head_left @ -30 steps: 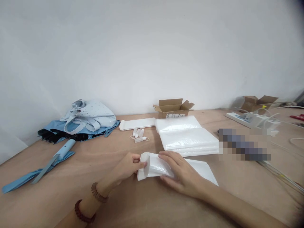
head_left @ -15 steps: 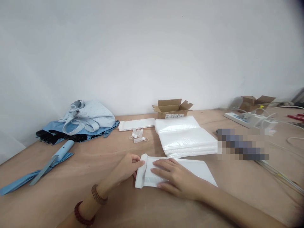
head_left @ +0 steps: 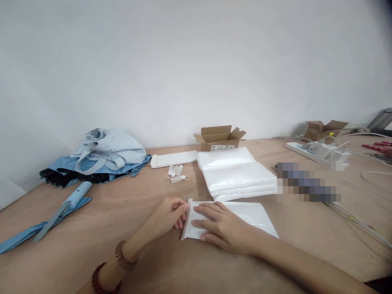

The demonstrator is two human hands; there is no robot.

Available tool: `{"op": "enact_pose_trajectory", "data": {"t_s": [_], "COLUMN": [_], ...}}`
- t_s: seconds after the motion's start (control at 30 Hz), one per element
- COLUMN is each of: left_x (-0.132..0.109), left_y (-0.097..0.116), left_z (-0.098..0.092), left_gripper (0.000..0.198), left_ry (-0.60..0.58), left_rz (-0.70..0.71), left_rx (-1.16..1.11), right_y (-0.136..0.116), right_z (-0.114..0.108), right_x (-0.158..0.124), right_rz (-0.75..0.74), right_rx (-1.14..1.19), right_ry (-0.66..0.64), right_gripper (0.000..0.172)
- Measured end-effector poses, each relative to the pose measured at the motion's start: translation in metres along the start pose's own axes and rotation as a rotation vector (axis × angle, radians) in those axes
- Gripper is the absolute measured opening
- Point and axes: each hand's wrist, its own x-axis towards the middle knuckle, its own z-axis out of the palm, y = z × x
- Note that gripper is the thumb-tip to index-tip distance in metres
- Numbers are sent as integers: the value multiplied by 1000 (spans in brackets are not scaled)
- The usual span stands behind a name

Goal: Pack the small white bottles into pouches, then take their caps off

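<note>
A white plastic pouch lies flat on the wooden table in front of me. My right hand rests palm down on its left part, fingers stretched out and pressing it flat. My left hand, with two bead bracelets on the wrist, has its fingers curled and pinches the pouch's left edge. Just behind the pouch sits a stack of similar white pouches.
A small open cardboard box stands by the wall. A long white pouch and little white plastic pieces lie left of the stack. A light blue bag and a blue umbrella are far left. A power strip, cables and another box are right.
The pouch's raised, open left end has been folded down and pressed flat. My right hand slid onto it and now holds it against the table.
</note>
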Motion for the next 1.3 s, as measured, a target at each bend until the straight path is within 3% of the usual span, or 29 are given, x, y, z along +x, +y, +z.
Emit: {"op": "enact_pose_trajectory", "data": {"t_s": [0.1,0.27,0.37,0.47,0.57,0.67,0.77,0.9,1.07,1.3], "left_x": [-5,-12,-13,-13,-14,-15,-16,-15,-14,0], "left_y": [-1,5,8,9,9,10,12,14,20,26], "left_z": [5,8,5,4,4,0,-7,-10,-1,-6], "left_gripper": [30,23,25,31,38,47,53,54,31,29], "left_ry": [-26,58,60,8,-26,-77,-171,-248,-127,92], "left_rz": [109,312,487,572,568,543,540,459,474,250], "left_rx": [149,460,569,616,649,625,568,515,323,30], "right_y": [-2,-2,-2,-3,-4,-7,-10,-18,-18,-13], "right_z": [0,-3,-7,-9,-3,8,13,9,-3,-16], "right_x": [1,3,2,0,-2,-3,-5,-7,-8,-10], "right_rz": [1,-8,-45,-44,-24,-82,-166,-183,-177,-181], "right_rx": [2,26,55,31,-104,-325,-461,-507,-625,-614], "right_ry": [-7,-7,-24,-43,-15,94,215,252,423,604], "right_gripper": [33,33,43,55,44,27,23,26,33,35]}}
